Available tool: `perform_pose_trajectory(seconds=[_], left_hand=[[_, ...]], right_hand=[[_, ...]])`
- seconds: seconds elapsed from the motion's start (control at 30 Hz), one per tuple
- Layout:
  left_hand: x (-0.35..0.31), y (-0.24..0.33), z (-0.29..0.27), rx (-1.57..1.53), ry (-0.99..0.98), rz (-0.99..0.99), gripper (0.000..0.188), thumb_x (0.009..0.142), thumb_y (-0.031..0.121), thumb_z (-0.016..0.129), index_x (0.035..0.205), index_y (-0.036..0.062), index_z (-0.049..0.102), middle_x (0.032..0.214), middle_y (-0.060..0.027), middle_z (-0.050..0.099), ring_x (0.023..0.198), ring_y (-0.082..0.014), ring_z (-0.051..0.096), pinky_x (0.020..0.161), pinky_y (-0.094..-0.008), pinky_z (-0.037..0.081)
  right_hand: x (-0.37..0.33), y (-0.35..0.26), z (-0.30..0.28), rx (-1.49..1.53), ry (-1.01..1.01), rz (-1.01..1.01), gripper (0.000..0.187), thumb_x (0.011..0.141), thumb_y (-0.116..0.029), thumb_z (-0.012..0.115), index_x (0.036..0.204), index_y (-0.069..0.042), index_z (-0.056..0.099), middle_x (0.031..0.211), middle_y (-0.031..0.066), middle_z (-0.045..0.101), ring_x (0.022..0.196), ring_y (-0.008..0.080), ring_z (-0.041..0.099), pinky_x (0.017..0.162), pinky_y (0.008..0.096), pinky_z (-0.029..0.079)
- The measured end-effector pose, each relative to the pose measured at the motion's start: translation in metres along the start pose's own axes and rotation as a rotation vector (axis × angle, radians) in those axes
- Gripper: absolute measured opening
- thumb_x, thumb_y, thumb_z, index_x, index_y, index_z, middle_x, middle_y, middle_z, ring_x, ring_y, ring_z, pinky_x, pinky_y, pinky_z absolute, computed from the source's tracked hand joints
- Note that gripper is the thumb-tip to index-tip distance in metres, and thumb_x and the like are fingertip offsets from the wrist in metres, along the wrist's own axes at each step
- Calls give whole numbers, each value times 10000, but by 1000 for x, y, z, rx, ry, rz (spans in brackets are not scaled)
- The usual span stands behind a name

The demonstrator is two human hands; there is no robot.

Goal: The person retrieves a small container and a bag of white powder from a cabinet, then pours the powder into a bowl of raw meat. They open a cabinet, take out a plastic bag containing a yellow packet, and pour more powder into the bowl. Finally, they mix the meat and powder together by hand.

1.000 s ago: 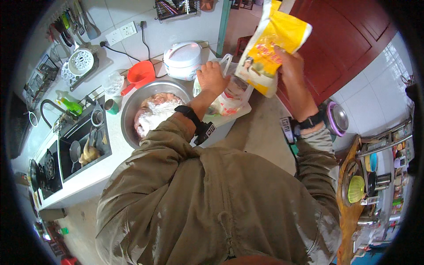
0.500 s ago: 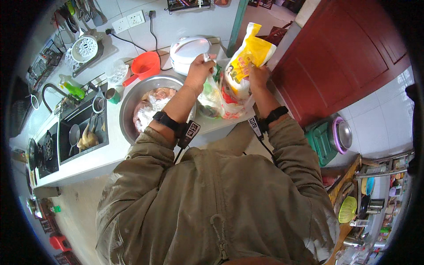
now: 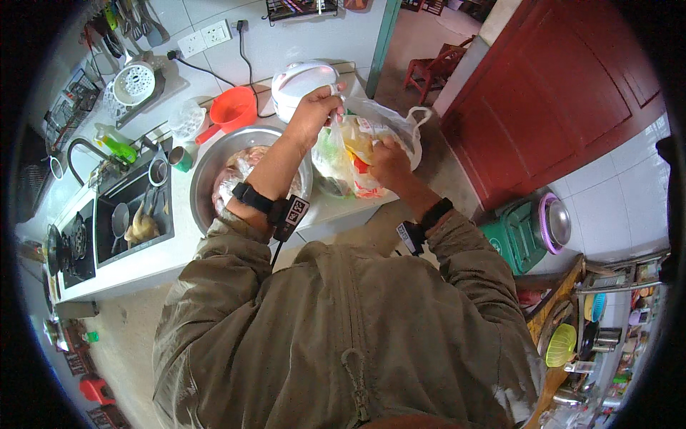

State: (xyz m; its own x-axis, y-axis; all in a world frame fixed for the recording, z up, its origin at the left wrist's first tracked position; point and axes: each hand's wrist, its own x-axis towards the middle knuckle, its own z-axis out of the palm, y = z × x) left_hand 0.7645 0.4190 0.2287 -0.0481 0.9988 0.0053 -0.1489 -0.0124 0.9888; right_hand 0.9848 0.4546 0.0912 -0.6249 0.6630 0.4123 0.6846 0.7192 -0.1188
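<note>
Counter (image 3: 179, 243) edge under held bag (image 3: 371, 143)

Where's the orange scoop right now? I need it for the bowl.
In the head view, the orange scoop sits on the counter, upper left, behind the steel bowl and left of the white rice cooker.

Even, soft daylight, bright white tiled wall (image 3: 300, 43) and pale worktop (image 3: 143, 264), faint shadows, mild glare on the steel bowl (image 3: 214, 161), strong fisheye bending, black vignette at corners, soft blurred edges
</note>
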Motion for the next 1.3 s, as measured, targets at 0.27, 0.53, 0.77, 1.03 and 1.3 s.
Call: perform_pose_trajectory(seconds=[0.27,0.53,0.77,1.03,1.3], left_hand=[[-7,7,-3,131,-88,14,338,866,92,526,1177,38,647,734,4,601,635,-76,491,601,-212,368],[6,-2,16,324,-22,136,290,843,119,608,1113,41,680,823,-25,608,725,-118,519,667,-268,437],[2,-19,26,1072,334,687,349,702,221,761,1033,121,709,1245,-171,547,1109,-353,532,912,-401,454],[27,-49,44,437,-81,517,748,720,204,780,1396,168,463,1234,-134,593,1134,-300,559,983,-416,417],[49,-71,56,866,-92,471,908,664,458,803,1425,149,414,1321,-167,537,1203,-351,502,1058,-486,305]], right_hand=[[23,1,4,225,-242,11,495,760,-151,692,1228,-69,553,1108,189,630,1046,346,617,848,456,506],[55,-5,7,368,-678,220,305,823,-127,594,1126,-88,605,946,191,658,905,369,645,774,415,517],[41,32,-101,65,-203,17,431,797,-197,680,1195,-65,577,1019,204,643,942,366,639,792,468,511],[47,81,-110,70,58,574,551,772,-331,735,1242,-117,543,1239,202,572,1149,348,560,909,471,466],[78,62,-141,479,48,-165,122,794,-85,597,895,-58,660,954,141,633,899,344,624,761,417,510]])
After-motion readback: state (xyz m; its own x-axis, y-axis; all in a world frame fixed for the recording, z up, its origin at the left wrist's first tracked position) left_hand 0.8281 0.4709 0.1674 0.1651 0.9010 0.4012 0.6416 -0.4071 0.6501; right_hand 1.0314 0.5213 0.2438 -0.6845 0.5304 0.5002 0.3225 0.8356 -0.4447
